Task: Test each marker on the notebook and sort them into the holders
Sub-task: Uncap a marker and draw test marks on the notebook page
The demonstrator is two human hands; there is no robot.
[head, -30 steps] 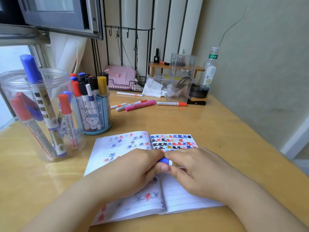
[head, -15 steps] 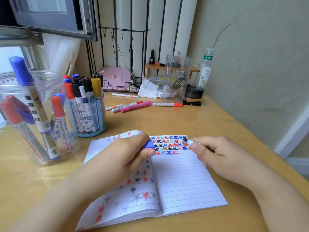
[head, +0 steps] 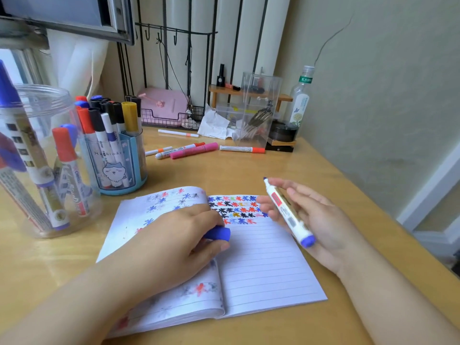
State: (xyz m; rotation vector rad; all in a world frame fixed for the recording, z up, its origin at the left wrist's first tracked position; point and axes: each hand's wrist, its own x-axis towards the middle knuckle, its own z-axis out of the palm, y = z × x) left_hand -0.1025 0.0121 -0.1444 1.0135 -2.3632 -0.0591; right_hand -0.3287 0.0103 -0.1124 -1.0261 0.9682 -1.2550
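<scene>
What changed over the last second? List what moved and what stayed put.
The hands came apart and pulled the blue cap off the marker. The left hand kept the cap and stayed low over the notebook. The right hand carried the uncapped marker right and raised it, tip now pointing up and away. The notebook, both holders and the loose markers on the desk did not move.

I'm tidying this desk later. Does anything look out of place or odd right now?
Five markers lie loose at the back of the desk, outside both holders. A crumpled tissue sits beside them. The blue marker in the right hand is uncapped; the left hand grips its cap.
</scene>
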